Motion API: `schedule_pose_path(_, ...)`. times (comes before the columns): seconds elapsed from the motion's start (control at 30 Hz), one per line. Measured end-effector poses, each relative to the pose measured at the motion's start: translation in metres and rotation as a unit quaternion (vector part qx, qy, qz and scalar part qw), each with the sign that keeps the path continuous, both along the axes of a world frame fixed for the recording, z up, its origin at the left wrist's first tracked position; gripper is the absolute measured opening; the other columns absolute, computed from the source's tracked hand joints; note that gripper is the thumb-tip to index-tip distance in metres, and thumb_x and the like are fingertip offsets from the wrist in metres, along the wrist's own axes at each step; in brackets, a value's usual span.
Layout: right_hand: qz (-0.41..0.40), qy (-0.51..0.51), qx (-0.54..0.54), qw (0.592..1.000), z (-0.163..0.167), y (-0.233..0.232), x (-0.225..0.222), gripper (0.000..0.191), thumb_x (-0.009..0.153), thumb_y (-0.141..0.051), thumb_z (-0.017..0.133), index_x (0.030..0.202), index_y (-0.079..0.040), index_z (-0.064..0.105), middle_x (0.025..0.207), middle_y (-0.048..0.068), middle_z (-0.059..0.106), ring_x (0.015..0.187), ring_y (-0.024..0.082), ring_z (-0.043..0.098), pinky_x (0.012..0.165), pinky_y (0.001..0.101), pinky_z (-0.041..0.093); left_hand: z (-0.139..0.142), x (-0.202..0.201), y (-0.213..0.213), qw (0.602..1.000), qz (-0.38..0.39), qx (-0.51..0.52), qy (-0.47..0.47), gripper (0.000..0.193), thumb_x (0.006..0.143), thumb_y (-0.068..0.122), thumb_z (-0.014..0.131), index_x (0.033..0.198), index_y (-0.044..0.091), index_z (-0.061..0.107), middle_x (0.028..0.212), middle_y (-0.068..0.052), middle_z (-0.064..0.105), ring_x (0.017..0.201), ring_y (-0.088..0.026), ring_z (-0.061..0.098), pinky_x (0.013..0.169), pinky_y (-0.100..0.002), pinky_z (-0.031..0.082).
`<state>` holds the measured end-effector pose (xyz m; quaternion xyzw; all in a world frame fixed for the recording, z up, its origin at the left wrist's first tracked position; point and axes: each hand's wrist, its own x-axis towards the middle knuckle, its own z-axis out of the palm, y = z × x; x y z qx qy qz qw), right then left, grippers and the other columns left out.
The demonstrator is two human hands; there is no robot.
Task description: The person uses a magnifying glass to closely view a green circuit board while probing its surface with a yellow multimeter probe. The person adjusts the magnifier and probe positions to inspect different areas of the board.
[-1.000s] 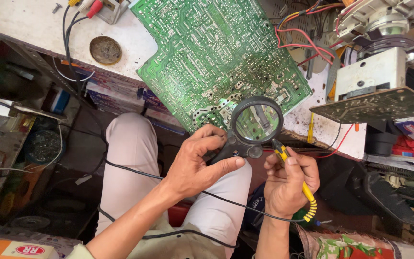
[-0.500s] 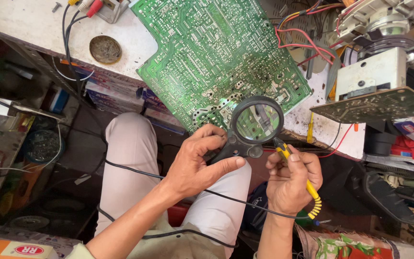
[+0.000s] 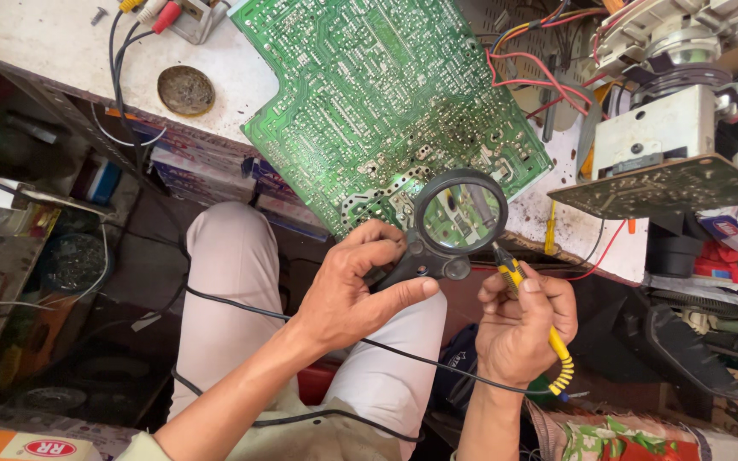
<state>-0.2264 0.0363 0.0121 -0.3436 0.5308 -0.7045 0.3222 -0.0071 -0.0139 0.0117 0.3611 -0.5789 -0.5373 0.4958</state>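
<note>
The left hand [image 3: 354,290] gripped one magnifier [image 3: 459,213]; the right hand [image 3: 518,329] gripped one yellow iron [image 3: 535,320]. Two boards lay on the counter [image 3: 53,51]: green [image 3: 386,94], brown [image 3: 664,183].

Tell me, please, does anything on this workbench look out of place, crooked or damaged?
The green circuit board lies askew, its lower corner hanging over the bench edge. There the left hand holds a magnifying glass over it and the right hand holds a yellow soldering iron. I see no damage.

Bright, even daylight on the sharp bench top; dim shadow underneath, edges slightly warped.
</note>
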Motion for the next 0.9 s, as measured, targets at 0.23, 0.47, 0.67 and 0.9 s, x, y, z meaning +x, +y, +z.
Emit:
schedule_pose_path(0.23, 0.000, 0.006, -0.008, 1.000, -0.0014, 0.0003, -0.0016, 0.014, 0.099, -0.010, 0.059, 0.105, 0.003, 0.061, 0.083, 0.019, 0.068, 0.066, 0.025, 0.063, 0.057, 0.0295, 0.046, 0.0003, -0.0006, -0.0007, 1.000, -0.002, 0.000, -0.001, 0.036, 0.083, 0.031, 0.084, 0.093, 0.000, 0.071, 0.097, -0.008, 0.064, 0.086, -0.019, 0.061, 0.076, -0.032, 0.050)
schedule_pose_path(0.47, -0.012, 0.016, 0.001, 1.000, -0.0044, 0.0051, -0.0028, 0.016, 0.098, -0.010, 0.059, 0.106, 0.003, 0.061, 0.082, 0.019, 0.068, 0.065, 0.024, 0.063, 0.056, 0.0284, 0.046, 0.0001, -0.0022, -0.0001, 1.000, -0.008, 0.003, 0.001, 0.035, 0.083, 0.032, 0.084, 0.093, 0.000, 0.072, 0.095, -0.008, 0.063, 0.088, -0.019, 0.062, 0.078, -0.032, 0.050)
schedule_pose_path(0.67, 0.004, 0.058, -0.016, 0.998, -0.0066, 0.0057, -0.0024, 0.016, 0.100, -0.009, 0.060, 0.109, 0.004, 0.063, 0.086, 0.021, 0.070, 0.066, 0.022, 0.064, 0.060, 0.0280, 0.047, 0.0000, -0.0022, -0.0003, 1.000, -0.008, 0.002, 0.000, 0.036, 0.083, 0.032, 0.084, 0.094, 0.000, 0.072, 0.096, -0.007, 0.063, 0.088, -0.019, 0.061, 0.077, -0.032, 0.050)
schedule_pose_path(0.9, -0.003, 0.123, -0.025, 0.992, -0.0028, 0.0088, -0.0043, 0.015, 0.098, -0.001, 0.063, 0.111, 0.006, 0.064, 0.090, 0.022, 0.071, 0.070, 0.021, 0.067, 0.066, 0.0280, 0.054, 0.0005, -0.0027, -0.0009, 1.000, -0.011, 0.017, -0.009, 0.035, 0.082, 0.033, 0.084, 0.093, 0.001, 0.073, 0.094, -0.008, 0.063, 0.084, -0.019, 0.060, 0.073, -0.032, 0.049)
